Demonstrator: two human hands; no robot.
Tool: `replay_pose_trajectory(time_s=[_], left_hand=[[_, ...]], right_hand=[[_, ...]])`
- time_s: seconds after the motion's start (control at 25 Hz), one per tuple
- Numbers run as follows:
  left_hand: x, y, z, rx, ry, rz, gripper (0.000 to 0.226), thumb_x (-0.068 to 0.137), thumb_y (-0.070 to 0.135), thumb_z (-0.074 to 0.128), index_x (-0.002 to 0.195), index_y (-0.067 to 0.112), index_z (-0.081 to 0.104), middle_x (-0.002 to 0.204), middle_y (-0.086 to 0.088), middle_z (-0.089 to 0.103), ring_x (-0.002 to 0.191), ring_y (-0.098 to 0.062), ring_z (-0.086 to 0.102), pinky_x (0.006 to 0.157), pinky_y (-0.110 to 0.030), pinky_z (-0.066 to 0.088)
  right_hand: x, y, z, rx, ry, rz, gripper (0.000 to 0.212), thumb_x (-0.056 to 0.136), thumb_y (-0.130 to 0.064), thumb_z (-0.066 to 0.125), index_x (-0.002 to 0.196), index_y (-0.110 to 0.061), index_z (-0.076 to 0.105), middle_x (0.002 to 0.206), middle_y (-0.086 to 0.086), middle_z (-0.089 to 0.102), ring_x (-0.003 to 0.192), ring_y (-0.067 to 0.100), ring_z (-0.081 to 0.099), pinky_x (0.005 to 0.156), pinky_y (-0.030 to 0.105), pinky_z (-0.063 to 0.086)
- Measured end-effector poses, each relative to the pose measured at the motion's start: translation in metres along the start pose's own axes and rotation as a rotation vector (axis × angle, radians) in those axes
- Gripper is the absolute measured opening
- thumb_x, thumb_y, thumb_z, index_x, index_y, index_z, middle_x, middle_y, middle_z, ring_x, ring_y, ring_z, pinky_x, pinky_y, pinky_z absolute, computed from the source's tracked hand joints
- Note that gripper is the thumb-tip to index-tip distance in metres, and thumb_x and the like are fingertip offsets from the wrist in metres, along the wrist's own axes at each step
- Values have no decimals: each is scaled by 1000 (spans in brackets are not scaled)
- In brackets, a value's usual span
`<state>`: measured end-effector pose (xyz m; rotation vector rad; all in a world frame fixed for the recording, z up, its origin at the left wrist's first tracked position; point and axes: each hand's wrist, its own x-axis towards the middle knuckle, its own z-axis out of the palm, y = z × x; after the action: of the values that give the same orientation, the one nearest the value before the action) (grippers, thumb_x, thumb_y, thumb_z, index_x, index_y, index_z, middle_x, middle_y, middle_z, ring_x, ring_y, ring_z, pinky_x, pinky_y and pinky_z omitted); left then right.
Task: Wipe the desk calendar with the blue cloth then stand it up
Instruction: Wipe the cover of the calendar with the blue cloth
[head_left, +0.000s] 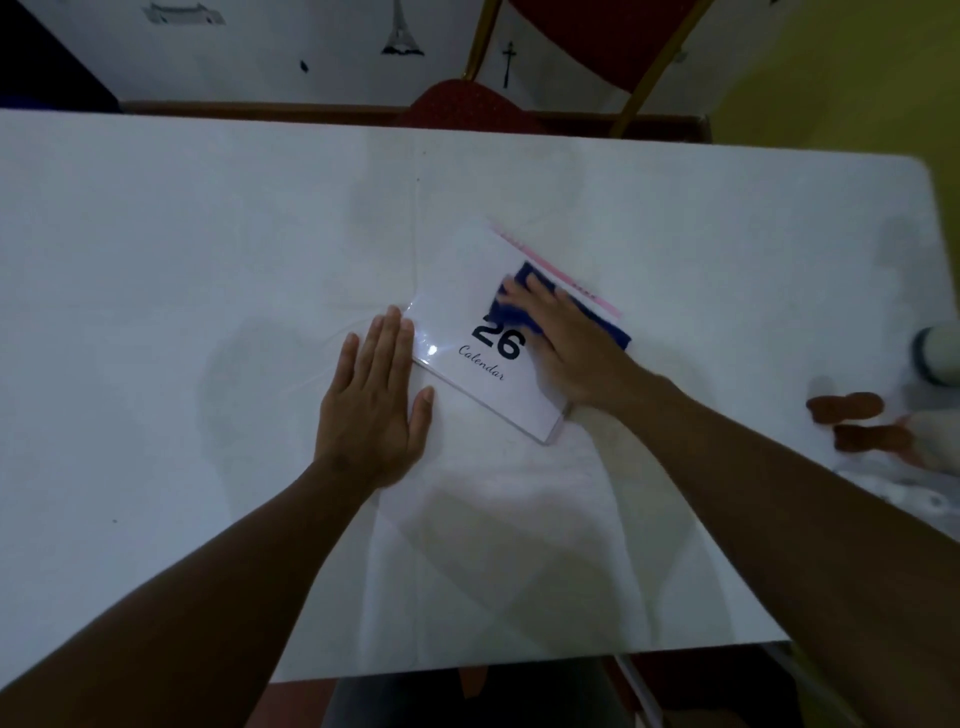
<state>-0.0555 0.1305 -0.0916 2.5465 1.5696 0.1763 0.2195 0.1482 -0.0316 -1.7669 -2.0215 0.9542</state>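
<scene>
A white desk calendar (467, 312) lies flat and turned at an angle on the white table (208, 260). Its cover shows "26" and "Calendar", with a pink binding along its far edge. My right hand (566, 338) presses the blue cloth (540, 280) flat on the calendar's upper right part, and the hand hides most of the cloth. My left hand (376, 400) lies flat with fingers together on the table, touching the calendar's left edge.
A red chair (524, 78) stands behind the table's far edge. At the right edge of the table lie brownish items (852, 415) and a pale cylindrical object (940, 353). The table's near edge runs just below my forearms.
</scene>
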Motion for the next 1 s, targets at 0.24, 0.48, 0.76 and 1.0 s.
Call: replay_pose_trajectory(time_s=[0.24,0.48,0.76,1.0], left_hand=[[-1,0,1,17,-41,-13,75,106,49,24,167,8,6,176,-12,6,165,-23,3,133,-48,12],[0,0,-1,0,-4,-1,76,105,47,26,166,6,9,176,-14,11,164,-25,8,132,-48,12],[0,1,-1,4,-24,-7,77,105,47,29,167,7,7,176,-12,7,165,-24,4,133,-48,11],[0,2,-3,11,-39,-15,76,106,47,27,166,7,7,176,-13,7,165,-24,4,132,-48,12]], right_hand=[[-26,-41,62,-72,57,-118,50,105,-8,48,155,-12,41,165,2,35,157,19,20,129,36,7],[-61,18,18,-54,51,-45,53,103,-2,48,153,-18,44,159,-10,39,155,14,23,128,40,13],[-38,-33,57,-50,295,252,51,105,-3,47,155,-11,41,165,4,34,156,25,20,129,37,9],[-43,-39,54,-94,64,28,56,104,-3,48,157,-17,39,167,0,32,156,21,24,127,38,18]])
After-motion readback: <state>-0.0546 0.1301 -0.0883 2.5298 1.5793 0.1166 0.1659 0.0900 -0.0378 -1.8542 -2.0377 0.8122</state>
